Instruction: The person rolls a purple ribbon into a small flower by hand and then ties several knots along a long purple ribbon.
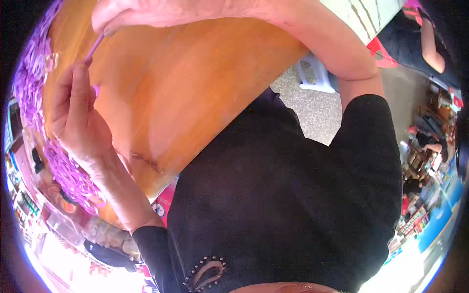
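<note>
A thin purple strip (95, 48) is stretched between my two hands above the tabletop, at the upper left. My left hand (80, 115) pinches its lower end between thumb and fingers. At the upper end, the fingertips of my right hand (137, 13) are closed on it, partly cut off by the picture's top edge. A bit of bright purple shows behind my left fingers; what it is I cannot tell. Beside my left hand lies a heap of curled purple strips (71, 171), which runs on along the table's far left side.
Below my hands is a brown wooden tabletop (195, 73), its near edge running diagonally by my body. A white, dark-veined surface (361, 17) adjoins it at the top right. A pale plastic stool (316, 73) stands on the speckled floor. Other people (432, 141) are at the right.
</note>
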Demonstrator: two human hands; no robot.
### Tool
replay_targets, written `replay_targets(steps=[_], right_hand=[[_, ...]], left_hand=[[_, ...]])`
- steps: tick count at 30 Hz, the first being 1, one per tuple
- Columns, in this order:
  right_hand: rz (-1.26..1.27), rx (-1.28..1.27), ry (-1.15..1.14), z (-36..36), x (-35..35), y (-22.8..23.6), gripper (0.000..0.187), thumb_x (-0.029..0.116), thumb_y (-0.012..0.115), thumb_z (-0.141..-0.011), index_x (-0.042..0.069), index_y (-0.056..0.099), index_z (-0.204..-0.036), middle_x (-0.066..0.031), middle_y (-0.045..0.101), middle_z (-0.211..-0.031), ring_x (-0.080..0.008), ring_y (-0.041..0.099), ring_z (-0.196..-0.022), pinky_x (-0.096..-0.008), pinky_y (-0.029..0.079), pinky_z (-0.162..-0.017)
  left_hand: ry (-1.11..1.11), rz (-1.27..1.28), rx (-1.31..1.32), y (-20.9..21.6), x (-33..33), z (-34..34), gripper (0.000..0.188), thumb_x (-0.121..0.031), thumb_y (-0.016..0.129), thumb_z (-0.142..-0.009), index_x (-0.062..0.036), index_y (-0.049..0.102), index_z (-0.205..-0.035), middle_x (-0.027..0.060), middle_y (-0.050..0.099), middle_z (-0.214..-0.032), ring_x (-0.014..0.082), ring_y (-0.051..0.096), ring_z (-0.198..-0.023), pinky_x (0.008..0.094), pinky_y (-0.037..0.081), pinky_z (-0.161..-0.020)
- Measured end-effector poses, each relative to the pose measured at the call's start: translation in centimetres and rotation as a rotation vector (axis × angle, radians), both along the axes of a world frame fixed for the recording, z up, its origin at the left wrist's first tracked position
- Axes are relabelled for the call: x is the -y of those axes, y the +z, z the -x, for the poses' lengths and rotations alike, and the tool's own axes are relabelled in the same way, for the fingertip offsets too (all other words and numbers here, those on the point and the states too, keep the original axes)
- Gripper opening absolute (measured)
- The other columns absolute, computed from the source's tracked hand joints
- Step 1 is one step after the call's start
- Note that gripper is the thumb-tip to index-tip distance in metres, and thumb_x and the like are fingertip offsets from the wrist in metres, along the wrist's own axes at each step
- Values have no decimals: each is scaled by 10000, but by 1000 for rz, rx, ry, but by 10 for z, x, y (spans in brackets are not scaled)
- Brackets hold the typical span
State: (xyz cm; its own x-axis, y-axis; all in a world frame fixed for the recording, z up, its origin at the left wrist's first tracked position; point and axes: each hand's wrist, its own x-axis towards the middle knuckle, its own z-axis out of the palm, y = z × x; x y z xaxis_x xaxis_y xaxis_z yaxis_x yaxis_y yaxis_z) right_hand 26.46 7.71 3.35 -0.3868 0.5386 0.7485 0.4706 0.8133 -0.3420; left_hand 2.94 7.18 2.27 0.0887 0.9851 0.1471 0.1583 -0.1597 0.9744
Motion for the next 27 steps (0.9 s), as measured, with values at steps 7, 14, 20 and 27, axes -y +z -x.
replay_targets(steps=[7, 14, 20, 27], right_hand=[[147, 158, 109, -22, 3, 3, 119, 77, 548, -835, 0, 638, -844, -166, 611, -819, -337, 595, -739, -388, 483, -650], [350, 52, 167, -20, 12, 21, 119, 53, 612, -805, 1, 645, -906, -143, 624, -848, -308, 605, -735, -353, 476, -637], [1065, -344, 493, 2, 6, 7, 92, 63, 619, -875, -6, 674, -899, -17, 620, -778, -70, 523, -670, -203, 405, -593], [1167, -649, 557, 32, -1, -8, 224, 36, 605, -870, 5, 663, -1084, -50, 624, -872, -111, 546, -781, -232, 431, -675]], left_hand=[[24, -20, 44, 11, 4, -21, 109, 18, 673, -816, 26, 675, -925, 32, 664, -862, 72, 591, -777, 169, 441, -688], [22, -22, 106, 7, 10, -26, 108, 0, 704, -808, 2, 680, -913, -34, 607, -765, 18, 507, -687, 146, 412, -625], [20, 22, 66, 12, 11, -23, 84, -24, 691, -826, 3, 670, -903, -43, 604, -762, 13, 508, -683, 144, 404, -605], [100, 101, 316, -2, 23, -30, 81, -15, 646, -862, -9, 639, -943, -19, 631, -821, 20, 541, -725, 159, 447, -655]])
